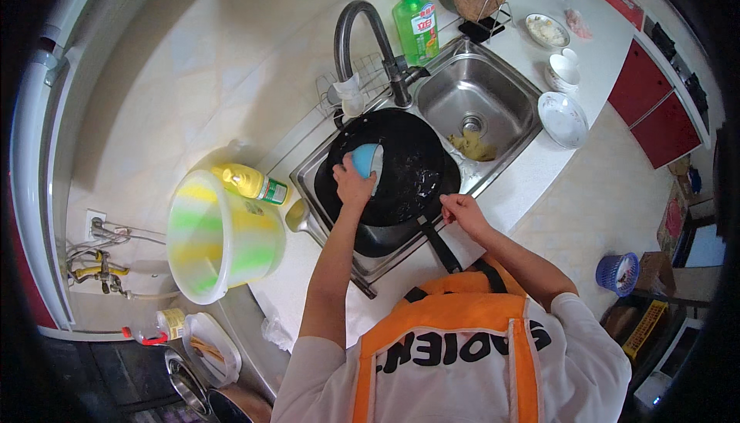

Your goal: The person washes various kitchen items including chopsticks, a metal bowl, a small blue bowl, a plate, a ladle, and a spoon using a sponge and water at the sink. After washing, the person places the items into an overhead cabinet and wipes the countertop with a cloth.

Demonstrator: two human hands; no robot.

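A light blue bowl (365,160) is tilted over inside a black wok (399,151), and my left hand (352,183) grips it by the outside. The wok is wet, with glints on its inner wall. It rests over the left basin of a steel double sink (306,183), above another dark pan (376,241). A black handle (440,246) points toward my body. My right hand (461,212) hovers by the wok's near right rim, fingers curled, nothing visible in them; whether it touches the rim cannot be told.
A dark gooseneck faucet (399,82) arches over the wok. A yellowish cloth (475,145) lies by the drain in the right basin. A green pump bottle (417,29) stands behind. A striped bucket (254,238), ladle (299,216) and yellow bottle (254,183) are left; a plate (563,119) and bowls (562,73) right.
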